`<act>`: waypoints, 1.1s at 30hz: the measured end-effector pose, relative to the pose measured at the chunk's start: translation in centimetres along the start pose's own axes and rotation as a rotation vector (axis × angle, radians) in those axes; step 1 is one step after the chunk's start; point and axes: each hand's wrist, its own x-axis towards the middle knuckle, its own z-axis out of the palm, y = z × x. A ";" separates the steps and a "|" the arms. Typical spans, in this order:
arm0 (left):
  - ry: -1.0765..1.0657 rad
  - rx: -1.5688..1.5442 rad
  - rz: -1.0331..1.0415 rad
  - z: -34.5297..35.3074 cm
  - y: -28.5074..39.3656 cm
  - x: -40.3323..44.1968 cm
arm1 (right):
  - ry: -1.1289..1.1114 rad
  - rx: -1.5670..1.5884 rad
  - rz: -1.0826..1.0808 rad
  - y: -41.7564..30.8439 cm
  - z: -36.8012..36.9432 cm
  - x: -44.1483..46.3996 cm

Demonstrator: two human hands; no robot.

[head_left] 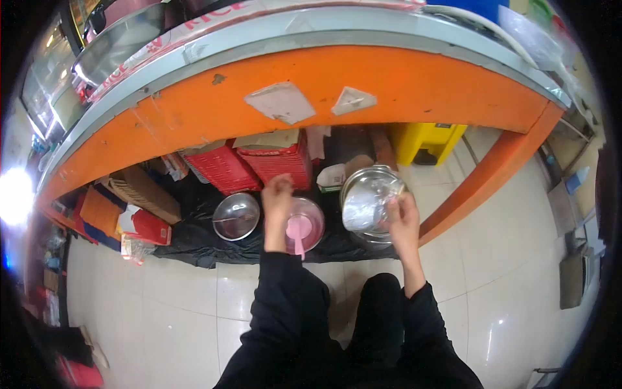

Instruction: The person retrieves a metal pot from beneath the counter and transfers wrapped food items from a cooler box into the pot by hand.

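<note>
My right hand [403, 217] grips the edge of a shiny see-through piece that looks like a clear plastic bag [368, 209], held over a round metal pot [379, 170]. The bag hides most of the pot's mouth. Above and beside a pink bowl [315, 220], my left hand [278, 189] has its fingers curled; what they hold, if anything, cannot be made out. A pink scoop [299, 230] rests in that bowl, its handle over the near rim. Left of my left hand stands a steel bowl [236, 217].
An orange table [389, 74] arches overhead, with its leg [492, 178] at the right. Beneath it are red baskets [275, 165], cardboard [148, 194] and a yellow container [427, 142] on black plastic sheeting [201, 254]. Another person's leg [68, 343] shows at lower left.
</note>
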 end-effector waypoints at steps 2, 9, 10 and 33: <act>0.199 -0.337 -0.198 -4.1 5.6 -2.5 | -0.097 0.020 0.097 0.3 2.6 -0.7; 0.869 -0.726 -0.153 -10.5 10.4 -9.0 | -0.190 -0.157 -0.077 9.7 13.2 0.8; 0.893 -0.788 -0.174 -10.9 10.2 -9.6 | -0.205 -0.264 -0.072 10.6 14.4 1.2; 1.036 -0.911 -0.285 -17.3 5.7 -11.0 | -0.226 -0.702 -0.294 6.6 9.4 -3.8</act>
